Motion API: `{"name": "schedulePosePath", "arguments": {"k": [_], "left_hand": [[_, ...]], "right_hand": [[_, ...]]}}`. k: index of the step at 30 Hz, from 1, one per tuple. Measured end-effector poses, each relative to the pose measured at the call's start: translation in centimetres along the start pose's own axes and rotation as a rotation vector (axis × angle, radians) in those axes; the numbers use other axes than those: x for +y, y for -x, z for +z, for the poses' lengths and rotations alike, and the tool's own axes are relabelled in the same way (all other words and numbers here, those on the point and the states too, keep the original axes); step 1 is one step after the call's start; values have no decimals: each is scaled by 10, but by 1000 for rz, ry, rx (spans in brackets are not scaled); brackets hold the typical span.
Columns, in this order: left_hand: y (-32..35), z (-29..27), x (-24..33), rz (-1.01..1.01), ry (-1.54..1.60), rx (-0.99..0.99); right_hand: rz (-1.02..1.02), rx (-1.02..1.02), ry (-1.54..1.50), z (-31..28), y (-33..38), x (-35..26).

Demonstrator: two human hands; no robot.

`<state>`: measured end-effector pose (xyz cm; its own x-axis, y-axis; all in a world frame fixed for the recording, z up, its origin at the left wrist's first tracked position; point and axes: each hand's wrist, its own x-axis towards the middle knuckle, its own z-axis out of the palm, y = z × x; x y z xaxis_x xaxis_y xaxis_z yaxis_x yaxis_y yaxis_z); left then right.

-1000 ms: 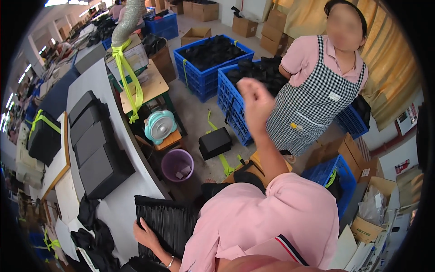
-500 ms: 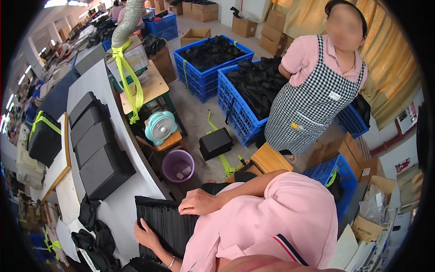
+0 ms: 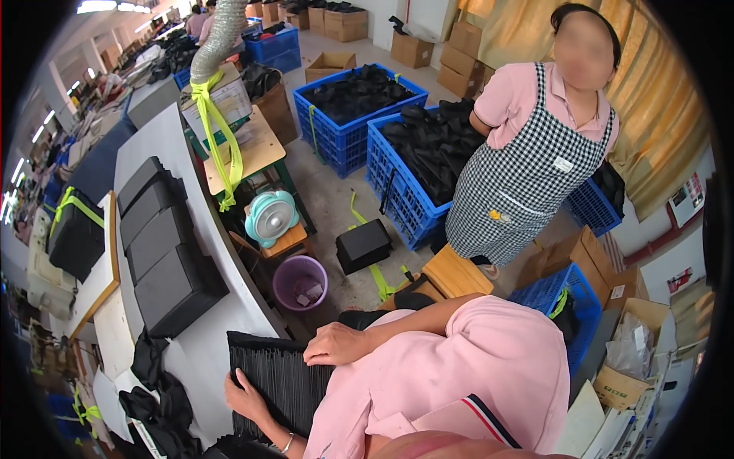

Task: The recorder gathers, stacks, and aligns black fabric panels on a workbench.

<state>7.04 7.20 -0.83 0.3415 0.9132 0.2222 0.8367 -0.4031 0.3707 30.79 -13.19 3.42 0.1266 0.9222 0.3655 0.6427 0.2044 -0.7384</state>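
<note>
A thick stack of thin black pieces (image 3: 279,382) rests before me at the table's near edge, its many layered edges facing up. My left hand (image 3: 246,398) grips the stack's left side, thumb on top and fingers round the outer edge. At the stack's upper right, my right hand (image 3: 336,344) is closed, its curled fingers pressed to the layers; the fingertips are partly hidden. Farther along the table lies a row of black stacked blocks (image 3: 172,252). Crumpled black fabric (image 3: 157,390) lies left of my left hand.
A purple bin (image 3: 300,283), a turquoise fan (image 3: 272,218) and a black bundle (image 3: 364,246) stand right of the table (image 3: 222,336). Beyond are blue crates (image 3: 336,130) of black fabric. A person in a checked apron (image 3: 527,168) stands at the right, by a wooden stool (image 3: 459,274).
</note>
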Motion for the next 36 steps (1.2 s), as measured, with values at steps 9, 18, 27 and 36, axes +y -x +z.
{"name": "schedulePosePath", "arguments": {"k": [9, 18, 27, 36], "left_hand": [[0, 0, 4, 1, 25, -9], [-2, 3, -1, 17, 4, 18], [-1, 1, 2, 30, 14, 35], [-1, 1, 0, 19, 20, 20]], "right_hand": [[-133, -13, 55, 3, 4, 7], [-223, -38, 138, 8, 8, 14], [-131, -199, 125, 6, 8, 11], [-195, -205, 118, 10, 10, 17]]}}
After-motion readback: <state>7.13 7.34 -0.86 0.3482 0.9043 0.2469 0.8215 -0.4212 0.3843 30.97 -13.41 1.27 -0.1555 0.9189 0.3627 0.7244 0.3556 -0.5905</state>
